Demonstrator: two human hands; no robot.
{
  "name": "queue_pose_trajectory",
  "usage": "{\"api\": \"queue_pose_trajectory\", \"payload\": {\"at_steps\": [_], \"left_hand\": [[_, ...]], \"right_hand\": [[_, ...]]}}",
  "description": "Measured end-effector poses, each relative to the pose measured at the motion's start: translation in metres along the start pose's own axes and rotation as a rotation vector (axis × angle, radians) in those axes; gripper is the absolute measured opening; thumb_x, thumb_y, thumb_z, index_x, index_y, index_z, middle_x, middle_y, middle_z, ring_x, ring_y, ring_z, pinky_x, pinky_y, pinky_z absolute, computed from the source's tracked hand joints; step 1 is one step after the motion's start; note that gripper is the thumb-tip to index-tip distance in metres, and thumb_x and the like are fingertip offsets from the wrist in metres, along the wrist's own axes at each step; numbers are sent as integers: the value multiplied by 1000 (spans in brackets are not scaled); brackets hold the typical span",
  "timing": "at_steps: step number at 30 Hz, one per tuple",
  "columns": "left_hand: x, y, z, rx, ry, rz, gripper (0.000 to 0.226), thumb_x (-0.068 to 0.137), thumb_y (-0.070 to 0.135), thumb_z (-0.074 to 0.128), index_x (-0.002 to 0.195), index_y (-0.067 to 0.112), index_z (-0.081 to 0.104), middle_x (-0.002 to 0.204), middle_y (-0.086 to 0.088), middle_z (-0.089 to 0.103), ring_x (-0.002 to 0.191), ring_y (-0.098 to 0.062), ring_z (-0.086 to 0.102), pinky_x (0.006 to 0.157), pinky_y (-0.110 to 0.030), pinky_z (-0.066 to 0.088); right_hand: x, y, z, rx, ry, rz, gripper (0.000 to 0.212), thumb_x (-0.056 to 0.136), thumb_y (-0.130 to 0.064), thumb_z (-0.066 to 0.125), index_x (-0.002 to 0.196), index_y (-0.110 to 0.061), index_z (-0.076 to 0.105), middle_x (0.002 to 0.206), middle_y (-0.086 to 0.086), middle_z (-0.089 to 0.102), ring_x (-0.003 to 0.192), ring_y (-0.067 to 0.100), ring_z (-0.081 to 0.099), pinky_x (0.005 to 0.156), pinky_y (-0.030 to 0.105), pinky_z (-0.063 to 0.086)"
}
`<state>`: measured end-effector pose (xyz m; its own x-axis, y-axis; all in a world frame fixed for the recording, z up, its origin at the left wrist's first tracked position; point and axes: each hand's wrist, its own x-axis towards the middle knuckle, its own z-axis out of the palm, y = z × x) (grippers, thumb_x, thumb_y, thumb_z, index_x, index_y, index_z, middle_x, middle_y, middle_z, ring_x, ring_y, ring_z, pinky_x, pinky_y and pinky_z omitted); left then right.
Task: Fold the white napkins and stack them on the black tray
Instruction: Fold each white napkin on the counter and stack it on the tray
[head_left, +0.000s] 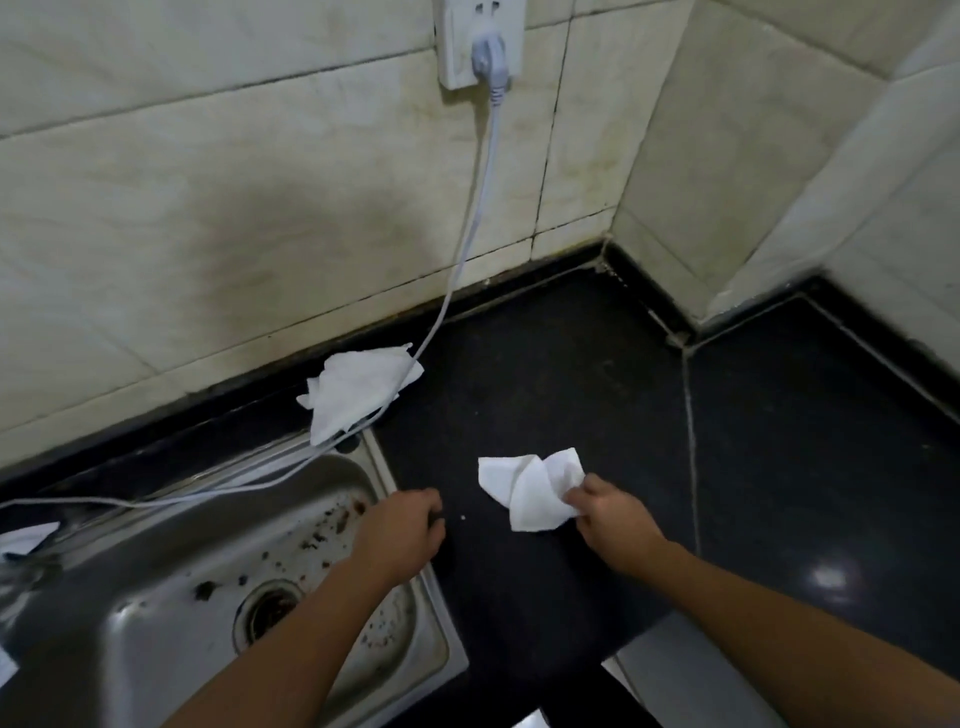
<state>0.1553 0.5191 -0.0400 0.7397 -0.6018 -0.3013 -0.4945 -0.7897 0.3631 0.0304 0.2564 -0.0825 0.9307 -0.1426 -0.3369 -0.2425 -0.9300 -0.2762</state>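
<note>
White and crumpled, a paper napkin (524, 493) lies on the black stone countertop (571, 374), with its near right corner pinched by the right hand (610, 519). The thumb and fingertips (576, 499) close on that corner from the right, so most of the sheet spreads out to the left of the fingers, loosely twisted, with one flat point reaching towards the sink.

The left hand (402, 532) is apart from this napkin, knuckles up over the right rim of the stainless steel sink (171, 587). Its fingers are bent downward with the tips at the counter's edge; whether they hold anything cannot be told.

A second white napkin (353, 395) lies rumpled at the back of the counter, close to the tiled wall (208, 182), and overhangs the sink's far right corner. A white power cord (475, 208) runs down from a plug (487, 52) in the wall socket (457, 41), crosses over this napkin and trails left along the back of the sink.

The sink's basin is spotted with brown debris around its drain (267, 610). The edge of another white sheet (26, 535) shows at the far left.
</note>
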Motion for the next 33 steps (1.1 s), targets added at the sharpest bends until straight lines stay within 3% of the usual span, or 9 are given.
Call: {"api": "queue_pose_trajectory", "payload": {"at_steps": [6,9,12,16,18,21,25,29,33], "left_hand": [[0,25,31,-62,-80,-16,12,87,31,56,92,21,61,88,3,65,84,-17,62,72,-33,51],[9,46,44,-85,-86,-25,15,87,30,56,97,21,62,95,3,62,89,-18,61,75,-33,50],[23,68,57,-136,-62,-66,30,88,30,56,117,21,58,114,0,55,100,-21,59,83,-37,50],[45,91,75,-292,-29,-201,45,89,27,60,131,17,48,124,-4,55,109,-23,56,90,-37,47],[51,97,84,-341,-65,-294,36,88,27,62,122,19,55,112,-5,62,101,-23,60,86,-37,50],[49,104,90,-313,-80,-367,4,87,25,61,89,22,61,89,-1,65,87,-21,63,75,-36,53],[30,104,86,-315,41,-443,9,86,21,60,78,18,58,73,2,60,70,-18,60,61,-32,50],[9,91,89,-275,99,-550,16,84,22,64,71,19,55,70,-1,60,68,-20,60,63,-31,50],[-3,83,99,-347,17,-628,23,81,23,68,64,18,53,62,-3,61,60,-22,63,61,-37,56]], "right_hand": [[-42,5,14,113,-140,-2,34,91,-42,55,118,-24,62,124,-6,52,115,15,51,91,27,40],[-34,17,-6,253,-25,129,24,91,-45,54,102,-30,69,110,-8,59,99,14,59,84,31,46],[-9,36,-20,308,94,264,19,91,-41,53,91,-27,66,94,-2,65,87,21,62,74,33,49],[25,38,-22,338,17,394,41,89,-49,56,118,-21,59,104,4,67,96,26,64,74,33,48],[33,32,-13,319,-44,393,38,87,-45,62,117,-22,58,106,4,65,97,26,63,74,33,48],[37,30,-2,350,-58,389,22,84,-26,65,105,-25,60,103,2,66,92,23,63,75,33,52],[33,53,-12,421,51,351,13,86,-20,61,98,-24,59,90,0,67,84,21,64,68,31,50],[31,87,-36,424,179,340,2,89,-19,59,88,-21,60,81,-1,65,75,20,61,62,29,47],[36,100,-44,419,194,299,6,90,-19,60,85,-21,59,77,-3,62,74,19,62,60,27,44]]}}
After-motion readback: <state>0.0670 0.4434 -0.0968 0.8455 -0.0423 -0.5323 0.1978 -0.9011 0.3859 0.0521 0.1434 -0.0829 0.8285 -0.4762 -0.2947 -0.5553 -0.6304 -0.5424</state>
